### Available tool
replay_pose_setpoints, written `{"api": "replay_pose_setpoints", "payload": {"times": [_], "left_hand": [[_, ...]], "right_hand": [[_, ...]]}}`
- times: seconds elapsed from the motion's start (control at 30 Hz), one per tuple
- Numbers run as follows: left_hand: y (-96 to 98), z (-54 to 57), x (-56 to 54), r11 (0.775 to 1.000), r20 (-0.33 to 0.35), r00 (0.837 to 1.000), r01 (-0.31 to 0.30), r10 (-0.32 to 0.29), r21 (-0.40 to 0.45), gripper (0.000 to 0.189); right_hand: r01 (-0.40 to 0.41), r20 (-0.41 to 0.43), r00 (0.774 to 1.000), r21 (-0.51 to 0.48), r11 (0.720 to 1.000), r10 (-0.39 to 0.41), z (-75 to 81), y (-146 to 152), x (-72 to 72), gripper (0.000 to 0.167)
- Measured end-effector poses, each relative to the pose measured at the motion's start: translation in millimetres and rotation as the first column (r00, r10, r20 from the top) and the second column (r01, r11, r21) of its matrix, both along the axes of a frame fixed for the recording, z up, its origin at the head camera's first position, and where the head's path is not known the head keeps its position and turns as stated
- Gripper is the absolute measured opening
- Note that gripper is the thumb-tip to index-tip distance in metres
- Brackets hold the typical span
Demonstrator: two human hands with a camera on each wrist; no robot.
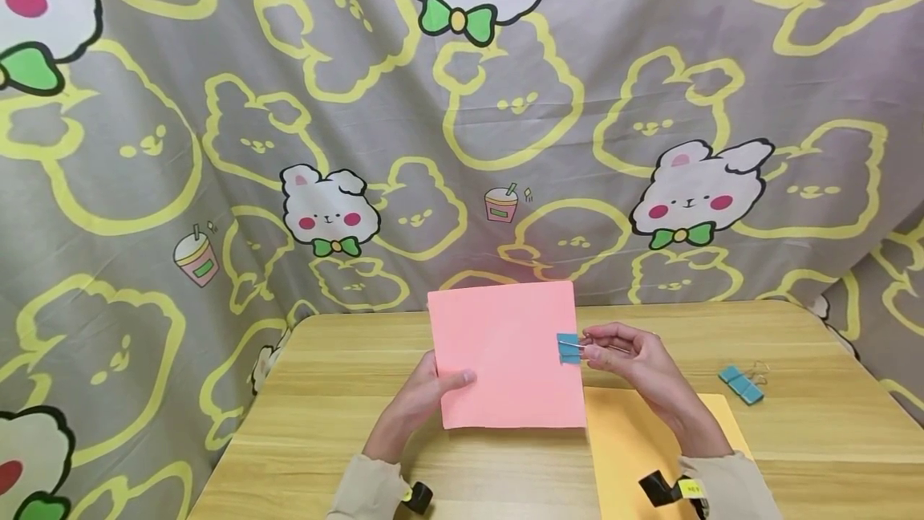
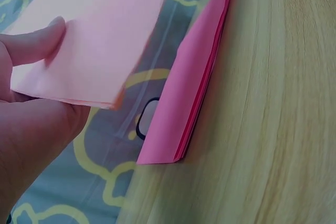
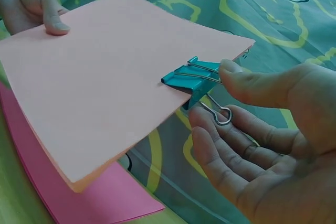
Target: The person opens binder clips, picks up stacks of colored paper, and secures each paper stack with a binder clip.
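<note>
A square stack of light pink paper is held up above the table, tilted to face me. My left hand grips its left side, thumb on the front face and fingers behind. On the right edge sits a teal binder clip, its jaws over the paper. My right hand is at the clip's wire handles: the thumb presses the upper one, while the fingers curl beneath by the lower looped handle. In the left wrist view, a darker pink paper stack lies on the table beyond the held one.
A second teal binder clip lies on the wooden table at the right. Yellow-orange paper lies under my right forearm. A patterned grey curtain hangs along the table's back and left sides.
</note>
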State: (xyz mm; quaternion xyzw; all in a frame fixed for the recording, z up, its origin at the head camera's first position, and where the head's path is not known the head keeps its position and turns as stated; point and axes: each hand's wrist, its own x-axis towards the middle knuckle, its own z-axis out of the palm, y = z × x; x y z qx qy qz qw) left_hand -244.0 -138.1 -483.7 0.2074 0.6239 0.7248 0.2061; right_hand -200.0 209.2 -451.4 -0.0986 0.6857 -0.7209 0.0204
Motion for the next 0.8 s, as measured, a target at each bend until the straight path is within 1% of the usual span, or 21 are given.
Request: {"api": "replay_pose_setpoints", "payload": {"times": [0.13, 0.2, 0.33, 0.4, 0.47, 0.53, 0.57, 0.63, 0.7, 0.77, 0.8], "left_hand": [[-0.9, -0.8, -1.1, 1.000, 0.015, 1.000, 0.019, -0.019, 0.003, 0.036], [-1.4, -0.6, -1.4, 1.000, 0.030, 0.999, 0.014, -0.014, 0.002, 0.034], [-2.1, 3.0, -0.9, 1.000, 0.056, 0.998, -0.029, 0.029, -0.003, 0.033], [-3.9, 6.4, -0.6, 0.999, 0.055, 0.997, -0.054, 0.054, -0.001, 0.035], [-8.3, 10.3, -1.2, 0.998, 0.042, 0.997, -0.058, 0.057, 0.003, 0.034], [-15.8, 13.7, -2.7, 1.000, 0.010, 0.999, -0.031, 0.031, 0.007, 0.029], [-20.5, 15.6, -3.6, 1.000, -0.016, 1.000, -0.010, 0.010, -0.009, 0.028], [-30.9, 19.9, -5.1, 0.997, -0.077, 0.996, 0.048, -0.053, -0.059, 0.025], [-40.2, 25.4, -5.4, 0.985, -0.143, 0.981, 0.114, -0.133, -0.131, 0.026], [-46.1, 31.6, -4.6, 0.962, -0.191, 0.957, 0.179, -0.219, -0.204, 0.028], [-47.3, 34.3, -4.0, 0.951, -0.201, 0.945, 0.213, -0.259, -0.225, 0.028]], "right_hand": [[0.026, 0.030, 0.999, 0.001, 1.000, -0.026, 3.3, -0.8, 1.9, 0.047], [0.039, 0.035, 0.999, 0.008, 0.999, -0.040, 5.1, -1.4, 2.8, 0.049], [0.058, 0.024, 0.998, 0.021, 0.998, -0.058, 8.6, -1.7, 4.0, 0.048], [0.055, 0.001, 0.998, 0.035, 0.998, -0.055, 9.6, -1.8, 4.6, 0.046], [0.049, -0.024, 0.999, 0.045, 0.998, -0.048, 10.6, -2.3, 5.1, 0.043], [0.037, -0.050, 0.998, 0.061, 0.997, -0.034, 11.7, -3.1, 5.9, 0.042], [0.032, -0.060, 0.998, 0.071, 0.997, -0.028, 12.4, -3.8, 6.4, 0.041], [0.017, -0.065, 0.998, 0.092, 0.996, -0.011, 14.2, -5.3, 7.4, 0.039], [-0.007, -0.057, 0.998, 0.128, 0.992, 0.015, 16.0, -7.7, 8.4, 0.037], [-0.037, -0.046, 0.998, 0.160, 0.986, 0.044, 17.9, -11.6, 9.6, 0.036], [-0.054, -0.042, 0.997, 0.177, 0.983, 0.062, 18.4, -14.1, 10.0, 0.036]]}}
